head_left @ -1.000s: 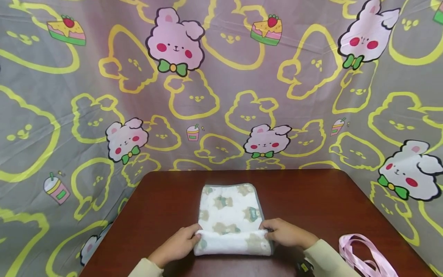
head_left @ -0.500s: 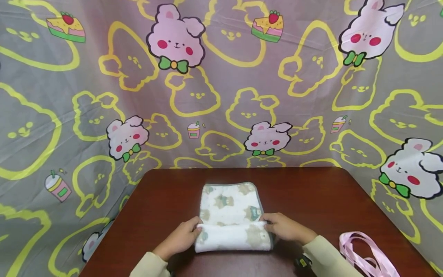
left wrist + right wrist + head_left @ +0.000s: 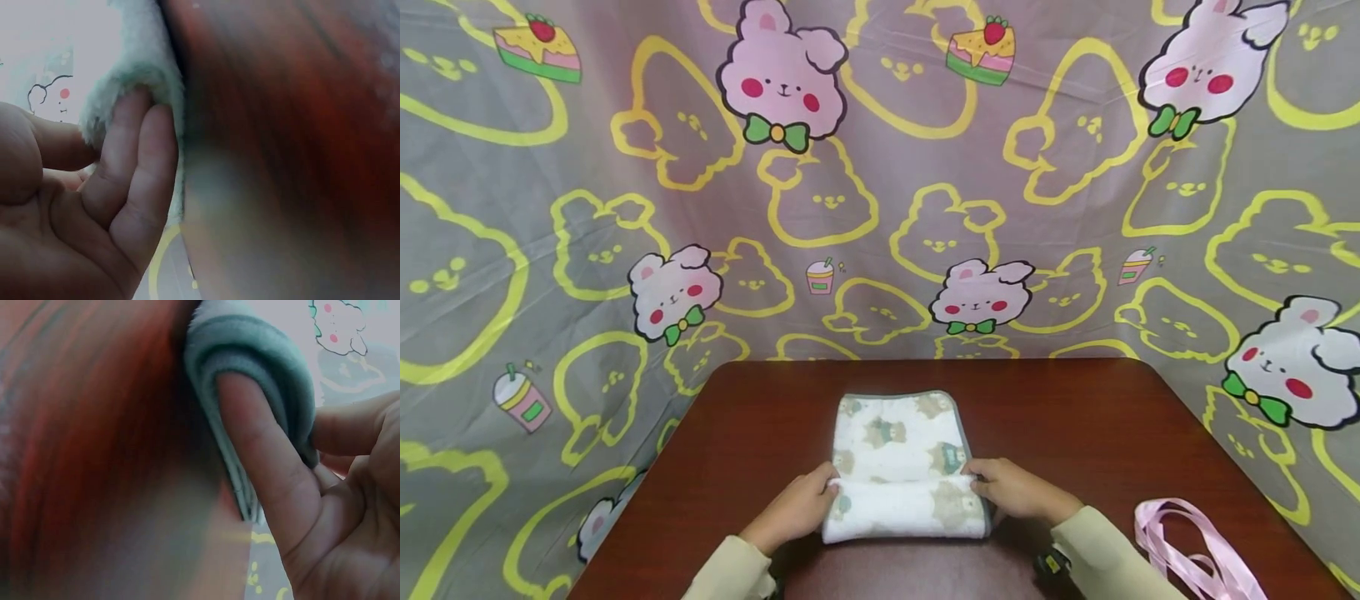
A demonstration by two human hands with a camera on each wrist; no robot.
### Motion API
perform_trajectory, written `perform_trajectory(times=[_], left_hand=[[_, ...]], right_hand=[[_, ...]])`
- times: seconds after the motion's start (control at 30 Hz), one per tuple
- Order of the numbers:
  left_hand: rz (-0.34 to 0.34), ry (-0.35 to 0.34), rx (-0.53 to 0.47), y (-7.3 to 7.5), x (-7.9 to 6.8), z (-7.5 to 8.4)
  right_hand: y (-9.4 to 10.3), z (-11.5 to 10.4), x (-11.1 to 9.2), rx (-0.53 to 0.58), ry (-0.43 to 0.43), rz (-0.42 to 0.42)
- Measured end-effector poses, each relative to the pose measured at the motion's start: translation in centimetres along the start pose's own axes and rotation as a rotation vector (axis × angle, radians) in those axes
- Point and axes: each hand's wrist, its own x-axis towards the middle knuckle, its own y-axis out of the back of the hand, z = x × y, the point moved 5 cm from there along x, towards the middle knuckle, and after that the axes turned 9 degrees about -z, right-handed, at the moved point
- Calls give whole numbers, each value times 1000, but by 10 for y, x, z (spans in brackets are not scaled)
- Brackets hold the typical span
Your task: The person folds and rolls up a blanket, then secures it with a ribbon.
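A white plush towel (image 3: 898,433) with brown bear prints and grey-green edging lies lengthwise on the table, its near part folded over into a thick flap. At the flap's left end my left hand (image 3: 797,510) pinches the cloth; in the left wrist view two fingers reach inside the curled fold, with the thumb outside. My right hand (image 3: 1026,492) holds the right end likewise. In the right wrist view, a finger of that hand (image 3: 328,506) sits in the rounded fold of the towel (image 3: 250,337), thumb on the outer side. Fingertips inside the folds are partly hidden.
A loosely looped pink ribbon (image 3: 1195,550) lies at the right of the dark red-brown table (image 3: 737,442). Grey fabric curtains (image 3: 880,200) with rabbit prints surround the table's back and sides.
Both hands have moved a little away from the body, carrying the flap's upper edge farther over the towel. More of the towel is now covered by the flap.
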Motion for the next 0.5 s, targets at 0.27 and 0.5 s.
perform_trajectory(times=[0.27, 0.5], left_hand=[[-43, 18, -51, -2, 3, 0], [-128, 29, -175, -7, 3, -5]], right_hand=[[1, 0, 1, -67, 9, 12], [1, 5, 1, -180, 45, 73]])
